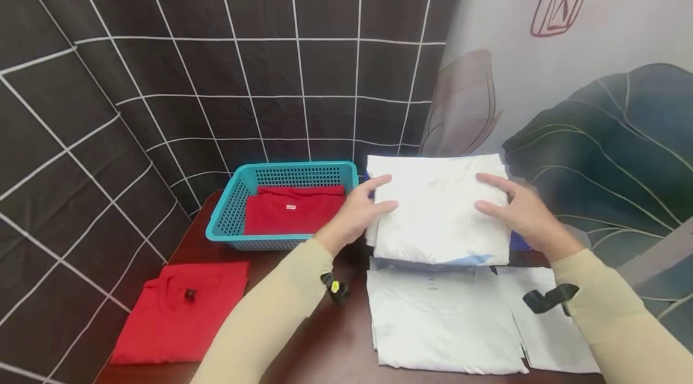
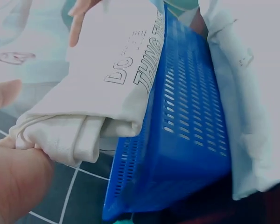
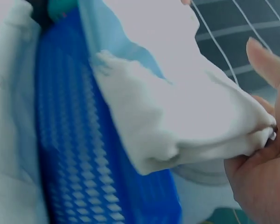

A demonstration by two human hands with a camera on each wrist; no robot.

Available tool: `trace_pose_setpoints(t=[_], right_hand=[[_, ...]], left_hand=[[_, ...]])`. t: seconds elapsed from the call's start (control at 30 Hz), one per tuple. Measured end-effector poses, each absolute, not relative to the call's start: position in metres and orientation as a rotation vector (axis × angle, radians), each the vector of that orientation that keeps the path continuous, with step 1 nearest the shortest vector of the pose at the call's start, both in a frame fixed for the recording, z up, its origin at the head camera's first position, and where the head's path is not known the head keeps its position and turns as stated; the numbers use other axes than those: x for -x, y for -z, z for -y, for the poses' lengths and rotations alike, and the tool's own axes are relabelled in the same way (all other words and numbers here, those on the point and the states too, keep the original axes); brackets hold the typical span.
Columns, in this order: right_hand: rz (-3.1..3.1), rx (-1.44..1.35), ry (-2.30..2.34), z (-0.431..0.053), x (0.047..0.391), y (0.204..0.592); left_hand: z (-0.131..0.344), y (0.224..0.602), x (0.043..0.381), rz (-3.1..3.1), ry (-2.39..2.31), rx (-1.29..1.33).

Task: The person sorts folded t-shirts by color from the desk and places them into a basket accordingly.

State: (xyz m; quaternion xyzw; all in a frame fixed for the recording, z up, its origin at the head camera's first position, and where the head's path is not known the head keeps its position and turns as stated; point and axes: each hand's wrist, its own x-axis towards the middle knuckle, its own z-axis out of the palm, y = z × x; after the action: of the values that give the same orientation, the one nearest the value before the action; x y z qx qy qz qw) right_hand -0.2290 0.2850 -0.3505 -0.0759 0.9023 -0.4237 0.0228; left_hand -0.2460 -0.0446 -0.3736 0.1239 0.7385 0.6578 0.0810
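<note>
A folded white T-shirt (image 1: pixel 441 209) is held level over a blue basket (image 2: pixel 191 93). My left hand (image 1: pixel 360 212) grips its left side, thumb and a finger on top, the other fingers hidden under the cloth. The right side is gripped by my right hand (image 1: pixel 520 212) in the same way. Outlined lettering shows on the cloth in the left wrist view, and a light blue patch in the right wrist view. Most of the basket is hidden below the T-shirt in the head view.
Left of the T-shirt, a teal basket (image 1: pixel 216 224) holds folded red clothing (image 1: pixel 295 215). A folded red shirt (image 1: pixel 186 312) lies at the table's left front. Nearer me, folded white shirts (image 1: pixel 444 324) lie on the dark red table (image 1: pixel 325 336). Dark gridded cloth (image 1: pixel 260 71) hangs behind.
</note>
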Motion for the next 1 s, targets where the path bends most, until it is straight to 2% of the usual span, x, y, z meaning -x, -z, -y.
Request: trace_pose_setpoints(t=[0.27,0.47,0.77,1.0], right_hand=[[-2.833,0.158,1.172,-0.312,0.267,0.340],[-2.803,0.163,1.171,-0.316,0.296,0.353],[-2.707,0.158,1.113,-0.315,0.314,0.397],[-2.723,0.147,1.050,-0.311,0.316,0.411]], left_hand=[[0.013,0.359,0.284,-2.267,-1.925,-0.379],[0.001,0.373,0.303,-2.320,-1.906,-0.284],[-0.017,0.408,0.305,-2.304,-1.805,-0.066],[-0.021,0.420,0.306,-2.336,-1.691,0.047]])
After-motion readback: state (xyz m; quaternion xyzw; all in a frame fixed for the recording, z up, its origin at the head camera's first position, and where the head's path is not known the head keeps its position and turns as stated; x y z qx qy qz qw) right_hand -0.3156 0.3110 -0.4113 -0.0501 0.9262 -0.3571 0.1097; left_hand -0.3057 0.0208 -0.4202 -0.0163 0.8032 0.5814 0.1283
